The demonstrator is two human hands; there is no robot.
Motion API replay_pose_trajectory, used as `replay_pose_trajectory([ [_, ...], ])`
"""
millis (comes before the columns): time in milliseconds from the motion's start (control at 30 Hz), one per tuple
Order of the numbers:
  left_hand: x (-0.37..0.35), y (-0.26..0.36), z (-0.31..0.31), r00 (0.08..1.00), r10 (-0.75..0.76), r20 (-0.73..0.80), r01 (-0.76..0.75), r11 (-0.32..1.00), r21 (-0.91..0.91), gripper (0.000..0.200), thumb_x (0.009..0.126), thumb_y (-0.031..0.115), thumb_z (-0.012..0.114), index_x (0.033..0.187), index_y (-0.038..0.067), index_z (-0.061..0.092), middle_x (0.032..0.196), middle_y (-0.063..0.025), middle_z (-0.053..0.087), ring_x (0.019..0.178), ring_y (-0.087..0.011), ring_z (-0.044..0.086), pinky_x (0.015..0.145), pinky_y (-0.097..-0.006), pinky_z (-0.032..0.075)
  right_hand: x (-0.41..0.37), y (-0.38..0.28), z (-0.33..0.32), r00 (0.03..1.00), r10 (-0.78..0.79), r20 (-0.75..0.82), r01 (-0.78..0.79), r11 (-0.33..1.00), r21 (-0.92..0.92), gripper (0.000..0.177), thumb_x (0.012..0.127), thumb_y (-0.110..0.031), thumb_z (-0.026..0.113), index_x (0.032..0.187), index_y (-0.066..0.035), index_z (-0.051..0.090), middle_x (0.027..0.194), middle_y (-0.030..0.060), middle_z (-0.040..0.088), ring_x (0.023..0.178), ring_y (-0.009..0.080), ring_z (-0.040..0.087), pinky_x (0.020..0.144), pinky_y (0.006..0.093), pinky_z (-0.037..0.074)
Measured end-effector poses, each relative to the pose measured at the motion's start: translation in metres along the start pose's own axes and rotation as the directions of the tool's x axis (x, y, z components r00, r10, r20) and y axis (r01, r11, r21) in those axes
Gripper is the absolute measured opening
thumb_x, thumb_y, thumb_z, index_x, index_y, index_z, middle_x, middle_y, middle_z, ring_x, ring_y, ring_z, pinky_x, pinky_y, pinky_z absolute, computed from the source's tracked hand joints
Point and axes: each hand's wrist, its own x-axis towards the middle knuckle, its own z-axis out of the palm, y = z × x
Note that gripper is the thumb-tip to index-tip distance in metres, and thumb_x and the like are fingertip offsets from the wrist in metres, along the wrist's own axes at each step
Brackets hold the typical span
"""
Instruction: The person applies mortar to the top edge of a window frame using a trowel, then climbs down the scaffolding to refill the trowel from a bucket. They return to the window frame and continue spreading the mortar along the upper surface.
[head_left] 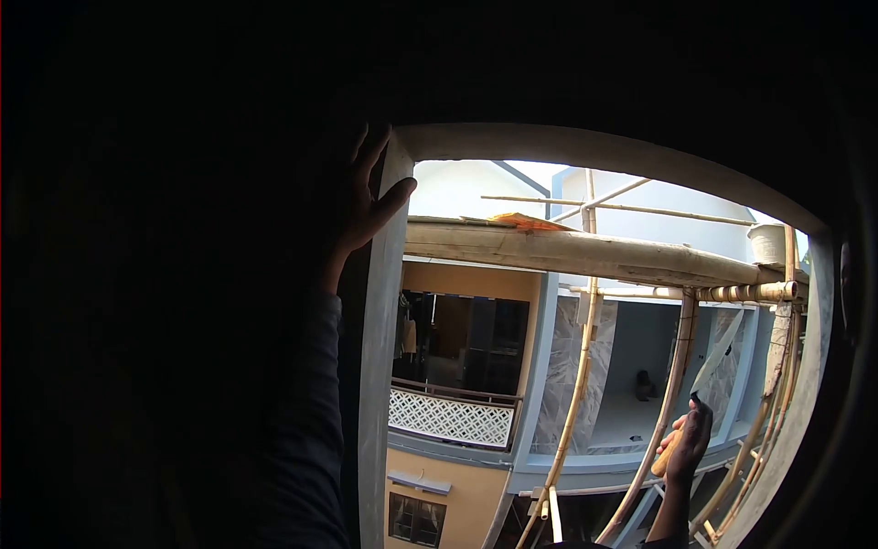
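My left hand (373, 197) rests with its fingers spread against the upper left corner of a grey window frame (377, 366), the thumb reaching over its inner edge. A dark sleeve covers that arm. At the lower right, my right hand (688, 441) is closed round the wooden handle of a trowel (718, 355). Its pale, pointed blade slants up and to the right within the window opening, in front of the marbled wall outside.
Outside stand bamboo poles (582, 384) and a thick horizontal beam or plank (585, 252) with an orange sheet (526, 221) on it. A whitish bucket (768, 244) sits at the right. Beyond are a balcony railing (448, 416) and a small seated figure (646, 384).
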Motion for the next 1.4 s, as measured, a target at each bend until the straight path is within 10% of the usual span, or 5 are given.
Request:
replay_pose_trajectory([
  [433,0.088,0.077,0.068,0.932,0.363,0.004,-0.355,0.908,0.222,0.079,0.079,0.074,0.049,0.134,0.017,0.050,0.145,-0.0135,0.039,0.140,-0.0374,0.023,0.110,-0.0604,0.021,-0.107,0.065,-0.031,0.860,0.510,-0.010,-0.506,0.852,-0.136,0.027,0.098,-0.032,0.043,0.113,-0.010,0.046,0.075,0.0035,0.048,0.037,0.0105,0.045,0.031,0.0247,0.041],
  [1400,0.110,0.171,0.116,0.809,0.367,-0.460,-0.357,0.927,0.112,0.050,0.080,0.062,0.061,0.104,0.019,0.071,0.117,-0.0059,0.064,0.123,-0.0301,0.047,0.102,-0.0544,0.033,-0.192,0.055,-0.169,0.674,0.634,-0.379,-0.730,0.650,-0.210,0.034,0.097,-0.032,0.044,0.122,-0.010,0.042,0.074,0.0066,0.049,0.036,0.0151,0.045,0.029,0.0297,0.040],
])
